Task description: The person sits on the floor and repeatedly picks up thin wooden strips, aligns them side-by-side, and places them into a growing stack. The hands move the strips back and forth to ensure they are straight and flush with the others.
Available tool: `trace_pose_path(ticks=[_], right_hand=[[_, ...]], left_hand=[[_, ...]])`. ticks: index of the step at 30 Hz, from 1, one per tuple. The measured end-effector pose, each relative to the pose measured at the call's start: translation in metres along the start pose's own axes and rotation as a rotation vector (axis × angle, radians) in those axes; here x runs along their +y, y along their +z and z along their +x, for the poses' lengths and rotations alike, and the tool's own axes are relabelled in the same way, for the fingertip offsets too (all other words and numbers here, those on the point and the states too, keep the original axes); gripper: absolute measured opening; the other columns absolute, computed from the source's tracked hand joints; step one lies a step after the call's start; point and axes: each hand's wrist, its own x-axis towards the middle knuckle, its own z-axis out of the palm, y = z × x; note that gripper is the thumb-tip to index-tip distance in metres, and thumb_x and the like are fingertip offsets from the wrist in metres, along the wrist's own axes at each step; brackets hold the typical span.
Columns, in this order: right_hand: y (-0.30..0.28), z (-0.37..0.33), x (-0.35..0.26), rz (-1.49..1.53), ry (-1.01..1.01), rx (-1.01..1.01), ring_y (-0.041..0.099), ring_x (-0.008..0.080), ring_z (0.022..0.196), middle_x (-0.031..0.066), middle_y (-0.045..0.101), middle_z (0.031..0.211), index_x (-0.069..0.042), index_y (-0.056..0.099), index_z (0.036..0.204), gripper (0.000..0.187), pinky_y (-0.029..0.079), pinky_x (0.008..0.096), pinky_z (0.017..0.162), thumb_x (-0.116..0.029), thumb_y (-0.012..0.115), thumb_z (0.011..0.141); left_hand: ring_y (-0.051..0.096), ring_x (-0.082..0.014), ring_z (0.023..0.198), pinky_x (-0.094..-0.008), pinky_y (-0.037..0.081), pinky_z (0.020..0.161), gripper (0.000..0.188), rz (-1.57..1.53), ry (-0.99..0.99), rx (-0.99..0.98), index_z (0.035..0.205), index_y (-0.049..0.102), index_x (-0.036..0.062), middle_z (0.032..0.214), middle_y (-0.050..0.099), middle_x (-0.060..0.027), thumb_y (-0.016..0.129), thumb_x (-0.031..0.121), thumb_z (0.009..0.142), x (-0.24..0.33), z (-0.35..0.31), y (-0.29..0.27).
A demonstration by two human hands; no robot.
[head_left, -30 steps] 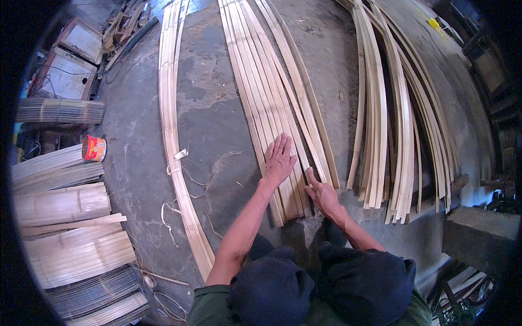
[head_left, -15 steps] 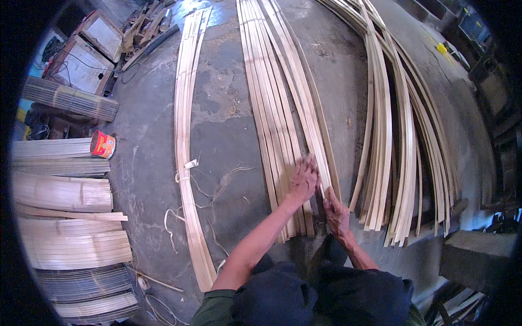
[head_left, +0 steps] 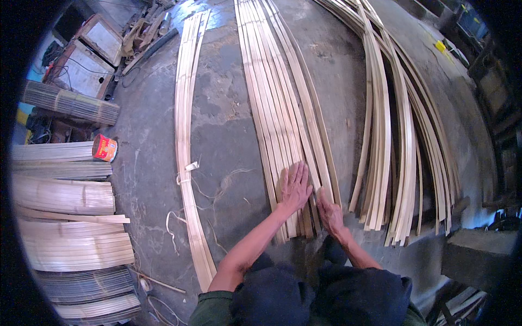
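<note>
A row of long, pale bamboo strips (head_left: 274,125) lies side by side on the floor in front of me. My left hand (head_left: 295,188) rests palm down across the near part of these strips, its fingers stretched out. Just to its right, my right hand (head_left: 330,213) is closed at the edge of a few separate strips (head_left: 312,117), which run along the right side of the row with a narrow gap between. Its fingertips press against the near part of these strips, and the palm hides their ends.
A narrow bundle of strips (head_left: 184,108), tied with a pale band, lies to the left. More strips (head_left: 380,163) fan out on the right. Stacked slat panels (head_left: 76,247) and a red tin (head_left: 104,148) line the left side. A block (head_left: 478,258) stands at lower right.
My left hand has come down and left, now flat on the strips. The gap within the row has narrowed as strips shifted left. My right hand has moved slightly left.
</note>
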Motion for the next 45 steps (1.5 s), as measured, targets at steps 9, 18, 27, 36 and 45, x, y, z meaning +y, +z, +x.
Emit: trace_pose_path(ticks=[9,18,27,36,45], right_hand=[[-0.018,0.014,0.004,-0.099,-0.027,-0.15,0.065,0.0434,0.076,0.0241,0.065,0.08,-0.022,0.037,0.147,0.056,0.05,0.0525,0.068,-0.031,0.056,0.096],[-0.015,0.016,-0.009,-0.263,0.02,-0.172,0.066,0.0409,0.074,0.0214,0.067,0.079,-0.022,0.039,0.145,0.056,0.051,0.0515,0.064,-0.04,0.055,0.095],[-0.025,0.015,-0.011,-0.382,0.075,-0.195,0.068,0.0398,0.074,0.0207,0.068,0.081,-0.033,0.04,0.144,0.054,0.054,0.0521,0.063,-0.043,0.056,0.094],[-0.03,-0.005,-0.005,-0.198,0.011,-0.213,0.057,0.0356,0.112,0.0178,0.056,0.127,-0.015,0.04,0.146,0.067,0.05,0.0459,0.087,-0.04,0.064,0.089],[-0.039,-0.041,0.005,-0.414,-0.382,-0.363,0.022,0.038,0.145,0.0113,0.027,0.157,-0.003,0.03,0.149,0.095,0.024,0.0448,0.119,-0.047,0.072,0.076]], left_hand=[[0.015,-0.0257,0.149,-0.0472,0.009,0.121,0.065,-0.087,0.028,-0.046,0.15,0.029,0.0035,0.159,0.022,-0.0128,0.048,0.034,0.096,-0.017,0.004,0.002],[0.013,-0.0348,0.149,-0.0441,0.012,0.12,0.07,-0.083,-0.038,0.034,0.15,0.027,-0.0005,0.159,0.016,-0.022,0.052,0.033,0.094,-0.018,0.006,0.0],[0.022,-0.038,0.145,-0.0473,0.017,0.118,0.067,-0.138,-0.018,0.02,0.149,0.037,0.0103,0.157,0.023,-0.0208,0.055,0.042,0.093,-0.02,0.009,-0.007],[0.021,-0.0357,0.146,-0.0443,0.016,0.119,0.069,-0.118,0.003,0.026,0.151,0.032,0.0099,0.158,0.023,-0.019,0.053,0.044,0.094,-0.023,0.007,-0.003],[0.014,-0.0328,0.149,-0.0443,0.011,0.121,0.075,-0.109,-0.017,0.003,0.152,0.025,0.0021,0.159,0.02,-0.0184,0.05,0.043,0.094,-0.024,0.009,-0.001]])
